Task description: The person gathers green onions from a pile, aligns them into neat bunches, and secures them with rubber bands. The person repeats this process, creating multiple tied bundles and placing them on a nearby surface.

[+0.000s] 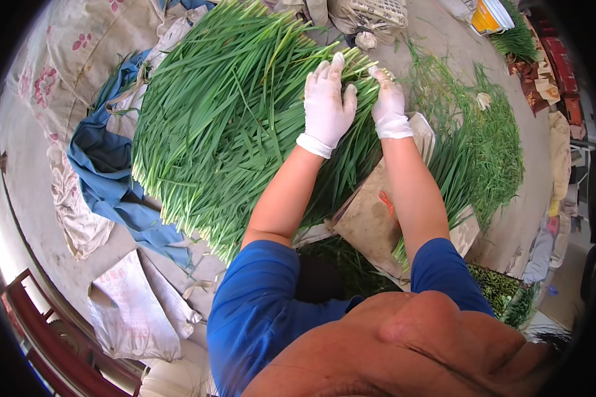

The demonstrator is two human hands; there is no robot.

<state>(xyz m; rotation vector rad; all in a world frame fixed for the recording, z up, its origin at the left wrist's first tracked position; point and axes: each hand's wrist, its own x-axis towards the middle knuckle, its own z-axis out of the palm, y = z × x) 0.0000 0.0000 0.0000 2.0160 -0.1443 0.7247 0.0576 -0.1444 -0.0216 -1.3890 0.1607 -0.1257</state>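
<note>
A big heap of long green garlic chives spreads in front of me, with pale stalk ends along its far and near left edges. My left hand, in a white glove, lies on the heap's right side, fingers stretched forward and thumb apart. Just right of it, my right hand, gloved too, has its fingers curled at the pale stalk ends of some chives. Its fingertips are partly hidden. Below my right forearm, a smaller bunch of chives rests on a tan board or cloth with a red tie.
Loose trimmed leaves litter the floor at the right. Blue cloth and a flowered sheet lie left of the heap. A white woven sack is at the lower left. A bag and a yellow-and-white container stand farther off.
</note>
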